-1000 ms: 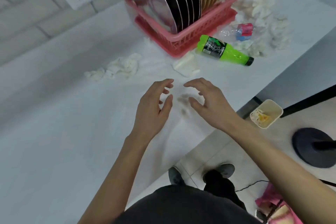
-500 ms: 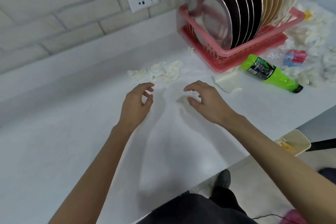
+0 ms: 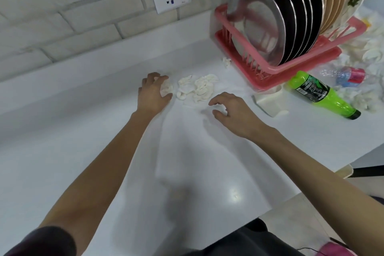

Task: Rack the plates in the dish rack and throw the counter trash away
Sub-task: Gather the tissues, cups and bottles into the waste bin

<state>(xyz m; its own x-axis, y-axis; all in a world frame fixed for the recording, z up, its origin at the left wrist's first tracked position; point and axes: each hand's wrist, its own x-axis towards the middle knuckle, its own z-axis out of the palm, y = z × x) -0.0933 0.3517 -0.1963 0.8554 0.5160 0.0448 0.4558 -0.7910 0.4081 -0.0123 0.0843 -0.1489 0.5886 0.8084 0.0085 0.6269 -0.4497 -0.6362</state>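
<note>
White crumpled paper tissues (image 3: 196, 89) lie in a loose row on the pale counter (image 3: 83, 151). The row's long axis runs from the left hand (image 3: 154, 94) towards the pink plastic dish rack (image 3: 268, 70). The left hand lies palm down at the left end of that row with the arm stretched forward. Its fingers curl over one tissue wad (image 3: 167, 89) and grip it against the counter.

The right hand (image 3: 232, 110) hovers just right of the row, palm down. Its fingers and thumb are loosely hooked with a gap between them, holding nothing (whether the fingertips touch the counter I cannot tell).

Beyond the right hand, round metal and dark plates (image 3: 270, 33) stand on edge in the dish rack, their faces turned towards the left hand. Further right of the right hand a bright green plastic bottle (image 3: 320, 94) lies on its side. Its long axis slants and its black cap points away from both hands. Just past it lies a crushed clear bottle (image 3: 345, 75).
</note>
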